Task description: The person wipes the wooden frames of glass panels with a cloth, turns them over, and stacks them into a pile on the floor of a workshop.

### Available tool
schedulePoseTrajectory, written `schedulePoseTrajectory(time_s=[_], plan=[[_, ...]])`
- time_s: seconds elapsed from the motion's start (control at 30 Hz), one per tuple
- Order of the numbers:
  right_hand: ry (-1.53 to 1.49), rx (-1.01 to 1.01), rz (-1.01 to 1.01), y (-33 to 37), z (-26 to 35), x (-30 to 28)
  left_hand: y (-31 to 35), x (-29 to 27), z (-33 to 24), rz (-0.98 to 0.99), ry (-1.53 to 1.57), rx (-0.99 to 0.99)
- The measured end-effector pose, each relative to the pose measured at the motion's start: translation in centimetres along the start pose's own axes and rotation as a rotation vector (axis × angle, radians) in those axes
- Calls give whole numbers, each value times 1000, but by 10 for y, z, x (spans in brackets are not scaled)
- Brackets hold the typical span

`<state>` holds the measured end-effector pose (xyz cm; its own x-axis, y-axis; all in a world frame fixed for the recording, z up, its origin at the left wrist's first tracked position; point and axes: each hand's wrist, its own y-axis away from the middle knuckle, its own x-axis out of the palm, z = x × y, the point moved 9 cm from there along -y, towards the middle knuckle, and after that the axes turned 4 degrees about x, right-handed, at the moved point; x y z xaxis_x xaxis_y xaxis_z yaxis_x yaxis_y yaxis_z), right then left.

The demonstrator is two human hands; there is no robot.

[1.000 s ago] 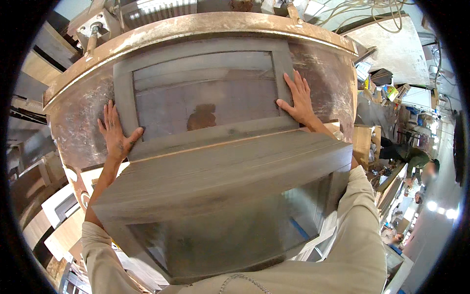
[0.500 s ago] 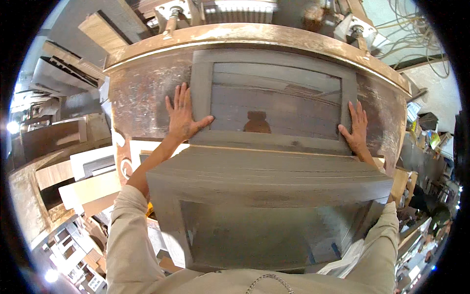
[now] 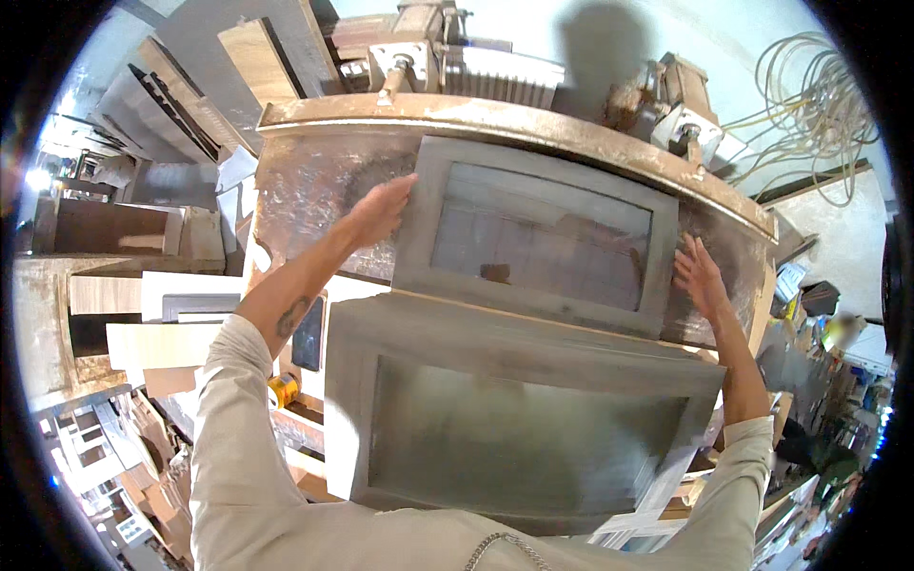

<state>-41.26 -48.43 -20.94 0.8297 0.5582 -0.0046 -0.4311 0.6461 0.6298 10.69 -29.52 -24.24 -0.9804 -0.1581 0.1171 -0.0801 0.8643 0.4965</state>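
Observation:
A grey wooden cabinet door (image 3: 543,319) with a glass pane lies on the brown workbench (image 3: 295,205). Its near edge meets a grey cabinet (image 3: 514,338), whose own framed glass front is turned toward me. Along the door's left edge is my left hand (image 3: 379,211), fingers stretched out and fingertips against the frame. My right hand (image 3: 700,276) is beside the right edge with its fingers spread; whether it touches the frame I cannot tell. Neither hand is wrapped round anything.
A raised wooden lip (image 3: 533,124) runs along the bench's far side, with clamps (image 3: 392,76) beyond it. Coiled hoses (image 3: 819,109) hang at the far right. Boards (image 3: 176,347) are stacked on the left, near a yellow tin (image 3: 283,390).
My left hand has gone from lying flat on the door's left frame to its outer edge. My right hand has shifted off the right frame. My view has tilted and moved.

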Motion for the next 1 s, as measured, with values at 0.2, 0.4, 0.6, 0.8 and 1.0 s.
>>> schedulePoseTrajectory(time_s=[0.2,0.4,0.6,0.8,1.0], plan=[[-363,-110,-83,73,60,0,78,22,-106,8,291,188],[-974,-620,-231,248,119,34,269,64,-228,-22,449,896],[-424,-559,-412,360,83,14,370,54,-197,-205,220,694],[-98,-375,-575,377,-14,58,401,63,-64,-507,-25,331],[262,-398,-705,376,-20,43,420,78,-68,-733,-508,307]])
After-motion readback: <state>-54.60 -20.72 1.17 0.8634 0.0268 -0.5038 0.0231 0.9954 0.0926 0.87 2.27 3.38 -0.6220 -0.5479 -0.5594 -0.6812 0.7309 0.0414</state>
